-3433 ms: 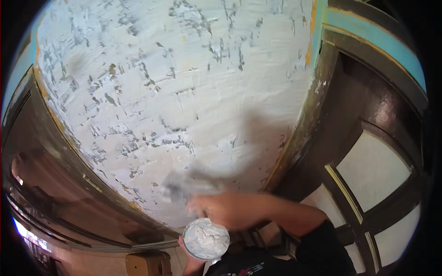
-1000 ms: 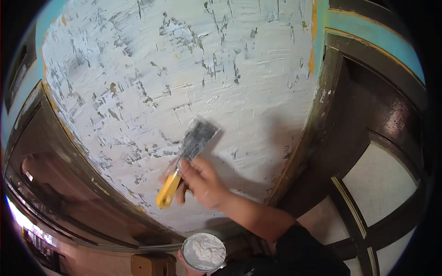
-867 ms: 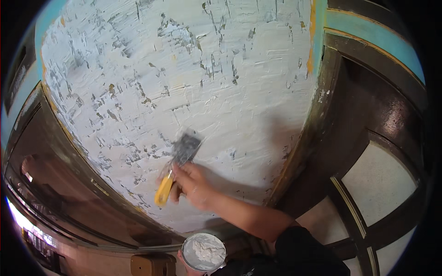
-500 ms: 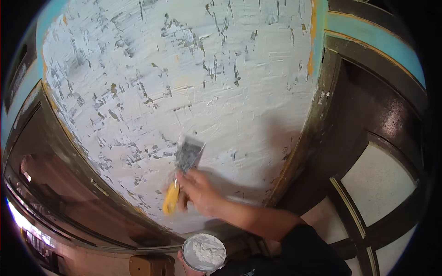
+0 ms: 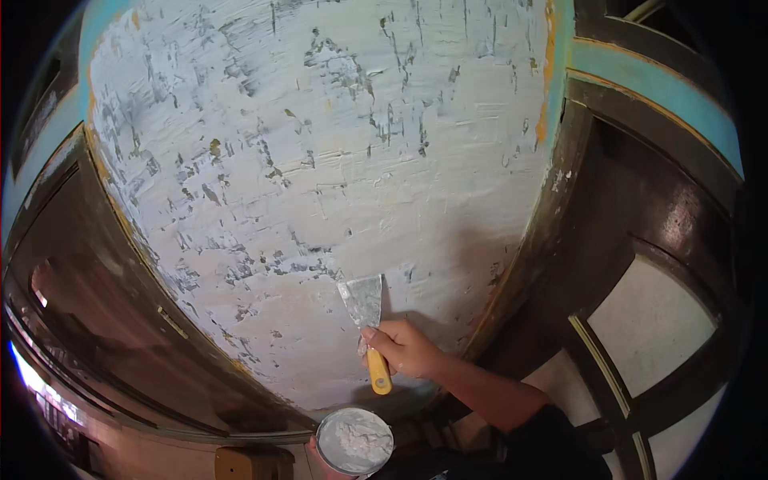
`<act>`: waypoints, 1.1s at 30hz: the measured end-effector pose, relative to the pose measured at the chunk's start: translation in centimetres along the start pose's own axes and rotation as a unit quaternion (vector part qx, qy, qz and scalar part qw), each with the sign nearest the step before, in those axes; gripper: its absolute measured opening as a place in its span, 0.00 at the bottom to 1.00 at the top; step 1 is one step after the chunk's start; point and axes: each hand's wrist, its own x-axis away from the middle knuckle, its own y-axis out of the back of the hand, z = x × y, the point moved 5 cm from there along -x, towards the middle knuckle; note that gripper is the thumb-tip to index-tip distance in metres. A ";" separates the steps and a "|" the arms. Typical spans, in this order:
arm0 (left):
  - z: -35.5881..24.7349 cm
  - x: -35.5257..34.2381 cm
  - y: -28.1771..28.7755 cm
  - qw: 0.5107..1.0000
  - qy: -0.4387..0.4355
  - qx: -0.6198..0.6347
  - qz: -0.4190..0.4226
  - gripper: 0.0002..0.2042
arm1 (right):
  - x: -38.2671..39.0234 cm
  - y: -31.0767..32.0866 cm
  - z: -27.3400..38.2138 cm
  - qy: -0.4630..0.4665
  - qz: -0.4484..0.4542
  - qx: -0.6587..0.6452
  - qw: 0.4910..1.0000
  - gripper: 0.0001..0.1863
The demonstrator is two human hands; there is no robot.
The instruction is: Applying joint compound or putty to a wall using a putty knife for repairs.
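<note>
In my right hand [image 5: 404,350] is a putty knife [image 5: 364,299] with a yellow handle, my fingers wrapped around the neck near its metal blade. The blade points up, its edge at or just off the wall [image 5: 448,200], which is coated in uneven white filler with grey and olive bare patches. Low in the view, my left hand [image 5: 314,452] grips a round tub [image 5: 354,442] of white putty by its side. Most of that hand is hidden beneath and behind the tub.
Dark wooden frames border the wall, with a brown panel [image 5: 88,312] at left and a door with pale panels [image 5: 652,328] at right. Turquoise paint [image 5: 656,64] shows along the upper edges. A brown stool [image 5: 254,462] stands on the floor at lower left.
My right hand has moved right and slightly down with the putty knife, whose blade has turned from leaning right to leaning slightly left. The tub stays nearly where it was.
</note>
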 end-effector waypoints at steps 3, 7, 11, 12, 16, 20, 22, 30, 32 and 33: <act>-0.8 1.9 -0.6 0.999 0.030 -0.017 -0.008 0.44 | -1.4 -0.9 6.9 0.078 0.045 0.040 0.995 0.22; -1.1 1.5 -3.4 0.997 0.041 -0.067 -0.018 0.44 | -3.5 0.3 6.9 0.009 0.002 0.007 1.000 0.21; -0.4 0.7 -1.6 1.000 0.004 -0.004 0.002 0.47 | -1.8 0.1 -2.1 0.020 0.043 0.034 0.998 0.23; -0.4 1.2 -1.3 1.000 0.002 -0.002 -0.004 0.47 | -1.5 -0.4 0.2 0.070 0.045 0.068 0.994 0.23; -0.1 1.8 -1.8 0.998 0.052 -0.013 -0.016 0.48 | -2.6 -1.5 10.6 0.060 0.052 0.032 0.996 0.21; -0.1 1.3 -1.6 0.998 0.055 -0.029 -0.007 0.48 | -2.4 -0.1 1.1 -0.010 0.018 0.064 0.998 0.21; -0.5 1.3 -1.4 1.000 0.010 0.002 0.008 0.47 | -0.3 -1.0 -2.5 -0.022 0.042 -0.003 0.999 0.23; -0.2 1.6 -2.0 0.999 0.047 -0.020 -0.003 0.45 | -3.2 1.2 3.6 0.064 -0.026 0.072 0.995 0.22; -0.7 2.1 -3.8 0.981 0.085 0.173 -0.017 0.45 | 0.3 1.3 -2.5 0.020 -0.019 0.049 0.998 0.22; -1.0 1.9 -4.4 0.924 0.101 0.366 -0.039 0.44 | 0.9 1.0 -4.1 -0.024 0.007 -0.014 1.000 0.22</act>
